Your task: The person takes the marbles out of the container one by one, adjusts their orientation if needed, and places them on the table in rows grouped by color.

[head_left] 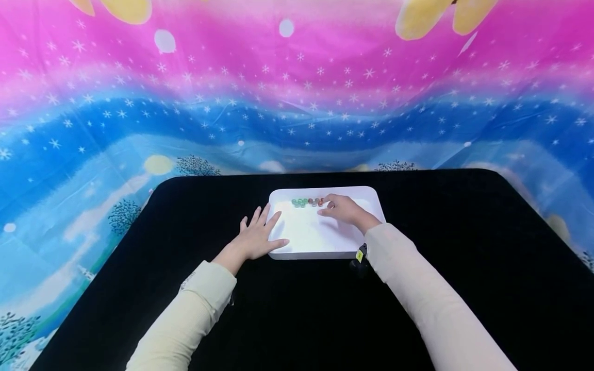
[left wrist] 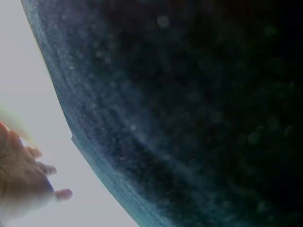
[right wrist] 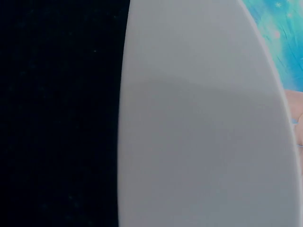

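A white tray lies on the black table. Along its far side runs a short row of green marbles and red marbles. My right hand reaches into the tray, its curled fingertips at the red end of the row; I cannot see whether they pinch a marble. My left hand lies flat with spread fingers on the tray's left rim. The left wrist view shows that hand against the white tray. The right wrist view shows only the tray's surface and the black table.
A bright pink and blue cloth with snowflakes hangs behind and around the table. A small dark device with a yellow tag sits at my right wrist. Both cream sleeves stretch over the near part of the table.
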Tool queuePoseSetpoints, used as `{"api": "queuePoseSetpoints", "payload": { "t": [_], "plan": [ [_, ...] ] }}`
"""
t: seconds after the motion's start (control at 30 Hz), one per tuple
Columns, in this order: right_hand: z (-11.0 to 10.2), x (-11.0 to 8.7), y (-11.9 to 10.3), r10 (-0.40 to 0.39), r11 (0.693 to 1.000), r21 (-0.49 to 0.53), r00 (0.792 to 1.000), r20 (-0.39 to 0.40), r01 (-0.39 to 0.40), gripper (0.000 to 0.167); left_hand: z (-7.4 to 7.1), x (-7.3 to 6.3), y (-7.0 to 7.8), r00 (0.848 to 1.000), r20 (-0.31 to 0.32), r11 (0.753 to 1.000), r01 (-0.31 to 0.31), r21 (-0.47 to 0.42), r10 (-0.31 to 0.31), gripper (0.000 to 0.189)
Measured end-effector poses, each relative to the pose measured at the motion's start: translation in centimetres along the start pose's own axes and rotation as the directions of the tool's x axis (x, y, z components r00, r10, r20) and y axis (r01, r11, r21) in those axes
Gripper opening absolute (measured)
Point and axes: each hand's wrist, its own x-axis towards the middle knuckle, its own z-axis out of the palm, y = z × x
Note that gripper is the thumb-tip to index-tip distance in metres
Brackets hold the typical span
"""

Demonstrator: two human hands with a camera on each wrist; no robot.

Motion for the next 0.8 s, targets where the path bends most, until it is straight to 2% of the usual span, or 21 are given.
{"api": "queuePoseSetpoints", "payload": {
  "t": [0.5, 0.8],
  "plan": [
    [0.1, 1.0, 0.1, -0.005, 0.999, -0.033, 0.999, -0.034, 0.004, 0.033, 0.0, 0.1, 0.1, 0.999, 0.028, 1.000, 0.015, -0.005, -0.015, 0.080],
    [-0.1, 1.4, 0.6, -0.030, 0.999, 0.020, 0.998, -0.055, 0.031, 0.028, -0.3, 0.0, 0.2, 0.999, 0.030, 1.000, 0.016, -0.013, -0.016, 0.080]
  ]
}}
